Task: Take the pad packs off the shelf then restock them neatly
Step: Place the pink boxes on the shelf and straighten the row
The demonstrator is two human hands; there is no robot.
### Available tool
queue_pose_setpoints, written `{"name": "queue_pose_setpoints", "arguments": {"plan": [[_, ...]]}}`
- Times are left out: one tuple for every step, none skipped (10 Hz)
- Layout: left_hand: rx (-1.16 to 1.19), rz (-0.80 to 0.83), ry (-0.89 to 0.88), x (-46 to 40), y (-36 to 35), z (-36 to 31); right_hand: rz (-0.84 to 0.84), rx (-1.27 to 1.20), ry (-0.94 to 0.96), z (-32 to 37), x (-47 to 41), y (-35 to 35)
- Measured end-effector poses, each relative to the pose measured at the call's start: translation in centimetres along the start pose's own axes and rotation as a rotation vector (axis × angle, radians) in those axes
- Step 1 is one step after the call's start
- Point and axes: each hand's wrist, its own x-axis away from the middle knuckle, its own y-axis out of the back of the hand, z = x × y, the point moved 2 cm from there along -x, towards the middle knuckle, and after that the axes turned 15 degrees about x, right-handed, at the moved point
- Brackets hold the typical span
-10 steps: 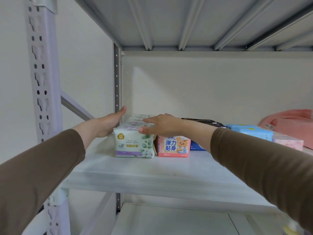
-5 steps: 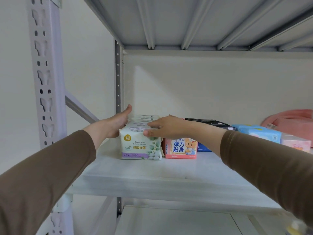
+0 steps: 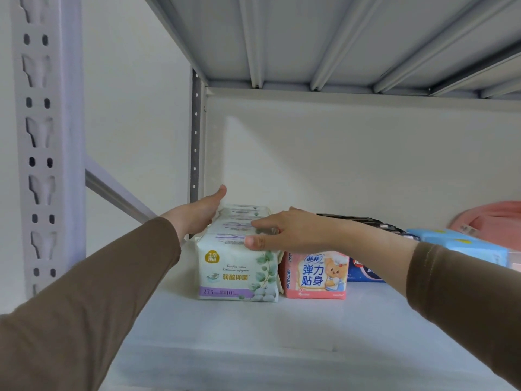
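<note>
From the head view we are reaching both brown-sleeved arms into the shelf. A row of white pad packs with green leaves is standing at the shelf's left end, front to back, touching a pink pad pack on its right. Our left hand is lying flat against the row's left side, fingers straight, thumb raised. Our right hand is resting over the row's top right edge, thumb pressing the front pack's top; whether its fingers are curling around the far side, we cannot tell. Further right, dark blue and light blue packs are lying near a pink bundle.
</note>
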Motion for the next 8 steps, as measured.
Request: {"name": "queue_pose_setpoints", "arguments": {"plan": [[-0.102, -0.057, -0.051, 0.4, -0.8, -0.5, 0.015, -0.039, 0.031, 0.1, -0.2, 0.0], [-0.043, 0.084, 0.056, 0.0, -1.0, 0.0, 0.020, -0.046, 0.035, 0.2, -0.4, 0.1], [-0.007, 0.089, 0.088, -0.6, -0.6, 0.3, 0.027, -0.063, 0.054, 0.3, -0.6, 0.0], [-0.029, 0.139, 0.027, -0.3, -0.7, 0.5, 0.023, -0.046, 0.059, 0.3, -0.7, -0.1], [-0.059, 0.158, -0.006, 0.3, -1.1, 0.3, 0.034, -0.034, 0.050, 0.3, -0.8, -0.1], [-0.105, 0.121, -0.018, -0.4, -1.4, -0.1, 0.037, -0.040, 0.052, 0.3, -0.7, 0.0], [-0.118, 0.105, -0.028, -1.4, -1.5, -0.1, 0.037, -0.041, 0.052, 0.2, -0.7, -0.1], [-0.090, 0.112, -0.006, -2.2, -1.5, 0.3, 0.028, -0.035, 0.033, 0.0, -0.9, -0.3]]}}
